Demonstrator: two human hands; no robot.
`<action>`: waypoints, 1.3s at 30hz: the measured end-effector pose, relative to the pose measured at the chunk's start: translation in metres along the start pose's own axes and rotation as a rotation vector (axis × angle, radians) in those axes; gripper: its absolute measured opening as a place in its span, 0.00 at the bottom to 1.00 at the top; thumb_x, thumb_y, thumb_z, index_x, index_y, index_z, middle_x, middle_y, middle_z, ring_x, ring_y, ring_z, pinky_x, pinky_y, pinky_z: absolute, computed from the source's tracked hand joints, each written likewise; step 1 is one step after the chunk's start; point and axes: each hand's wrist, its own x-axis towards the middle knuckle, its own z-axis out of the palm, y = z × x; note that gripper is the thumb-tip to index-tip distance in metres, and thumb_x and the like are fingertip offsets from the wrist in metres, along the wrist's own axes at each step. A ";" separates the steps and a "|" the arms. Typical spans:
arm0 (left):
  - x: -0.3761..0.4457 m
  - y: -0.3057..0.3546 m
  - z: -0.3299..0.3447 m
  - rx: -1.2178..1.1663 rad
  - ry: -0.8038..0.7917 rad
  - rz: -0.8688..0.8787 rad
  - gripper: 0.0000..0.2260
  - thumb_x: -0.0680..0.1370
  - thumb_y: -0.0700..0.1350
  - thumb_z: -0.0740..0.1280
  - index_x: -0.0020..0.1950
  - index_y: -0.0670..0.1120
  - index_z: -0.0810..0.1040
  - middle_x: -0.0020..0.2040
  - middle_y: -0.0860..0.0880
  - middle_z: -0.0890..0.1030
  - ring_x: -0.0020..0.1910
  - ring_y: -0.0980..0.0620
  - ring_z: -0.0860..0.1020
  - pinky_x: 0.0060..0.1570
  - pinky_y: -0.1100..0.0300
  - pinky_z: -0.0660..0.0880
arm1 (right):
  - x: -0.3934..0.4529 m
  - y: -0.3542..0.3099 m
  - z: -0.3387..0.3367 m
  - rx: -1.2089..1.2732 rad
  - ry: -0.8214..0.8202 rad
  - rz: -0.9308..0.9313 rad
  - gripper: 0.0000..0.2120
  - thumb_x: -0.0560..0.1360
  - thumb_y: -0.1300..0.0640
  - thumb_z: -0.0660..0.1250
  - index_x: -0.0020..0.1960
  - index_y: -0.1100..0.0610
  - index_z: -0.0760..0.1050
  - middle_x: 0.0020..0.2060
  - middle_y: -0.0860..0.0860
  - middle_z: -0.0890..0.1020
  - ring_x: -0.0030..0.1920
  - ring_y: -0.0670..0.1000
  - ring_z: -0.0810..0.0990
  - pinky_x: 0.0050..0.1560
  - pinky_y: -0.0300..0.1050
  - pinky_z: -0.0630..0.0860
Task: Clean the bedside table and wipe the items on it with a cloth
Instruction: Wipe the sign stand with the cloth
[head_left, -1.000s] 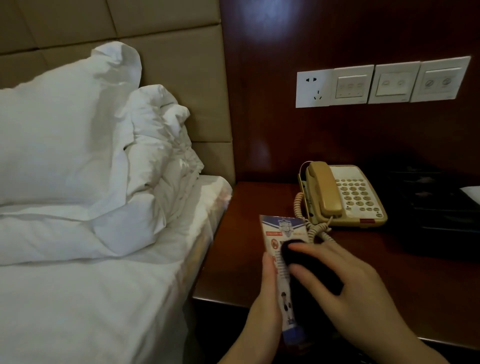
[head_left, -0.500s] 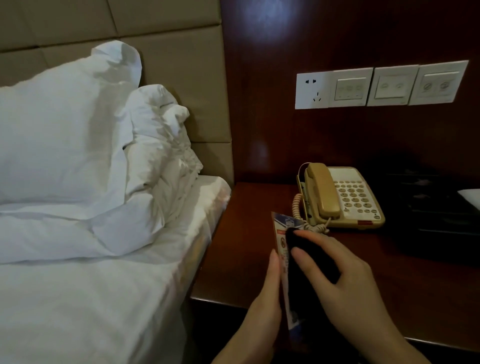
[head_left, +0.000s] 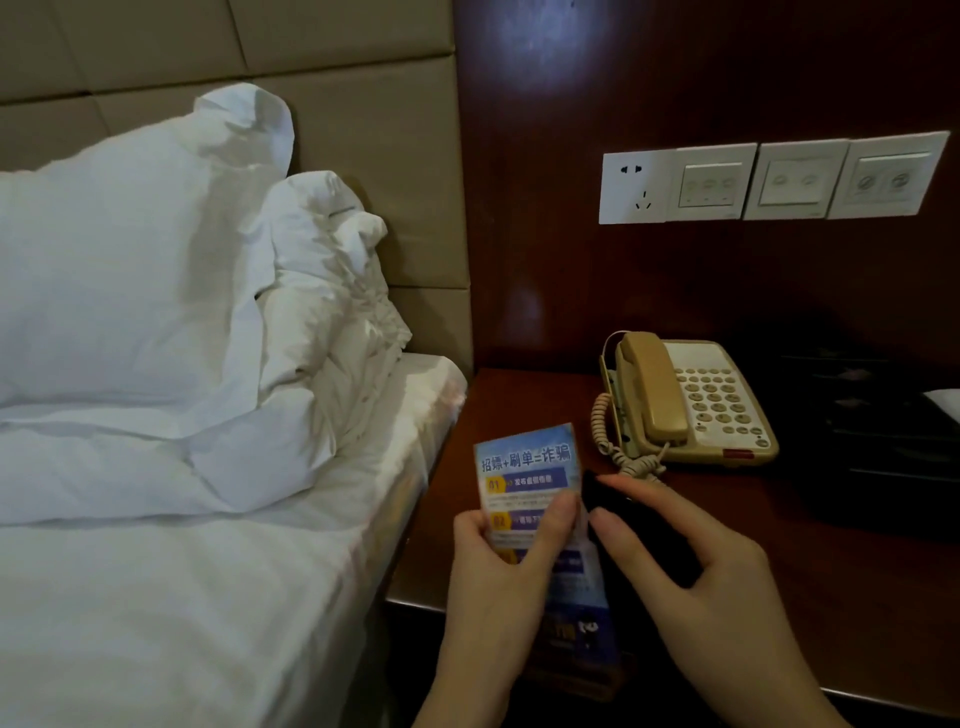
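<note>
- Left hand (head_left: 501, 571) grips a blue card (head_left: 524, 467), thumb covering its middle
- Right hand (head_left: 691, 577) clutches a dark cloth (head_left: 631, 525), mostly hidden in shadow
- Card's lower end blurs over the table (head_left: 519, 400)

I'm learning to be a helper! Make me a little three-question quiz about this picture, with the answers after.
1. True or false: the left hand holds the blue card.
2. What does the right hand hold? A) a white towel B) a dark cloth C) the phone's handset
3. Fill in: the beige telephone sits on the bedside ____.

Key
1. True: its fingers are curled round the card.
2. B. The handset rests on the phone.
3. Table.
</note>
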 end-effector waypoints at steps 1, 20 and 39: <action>0.002 0.000 -0.002 0.002 0.014 0.005 0.27 0.63 0.63 0.75 0.52 0.47 0.76 0.43 0.52 0.86 0.39 0.60 0.84 0.39 0.66 0.78 | 0.002 0.004 -0.001 -0.048 0.024 -0.008 0.15 0.66 0.36 0.68 0.53 0.31 0.79 0.50 0.28 0.80 0.53 0.32 0.78 0.47 0.35 0.77; -0.007 -0.008 -0.002 -0.025 -0.203 0.163 0.21 0.83 0.58 0.55 0.52 0.49 0.84 0.45 0.48 0.87 0.45 0.51 0.86 0.47 0.56 0.82 | 0.004 0.013 -0.002 -0.603 -0.065 -0.252 0.20 0.76 0.35 0.57 0.64 0.38 0.75 0.48 0.36 0.72 0.45 0.40 0.77 0.42 0.37 0.77; 0.000 -0.008 -0.003 -0.125 -0.059 0.223 0.22 0.84 0.55 0.56 0.46 0.44 0.84 0.41 0.46 0.87 0.40 0.50 0.86 0.37 0.61 0.81 | 0.010 0.019 -0.013 -0.536 -0.102 -0.257 0.21 0.72 0.30 0.57 0.63 0.33 0.73 0.49 0.32 0.72 0.53 0.37 0.74 0.50 0.37 0.74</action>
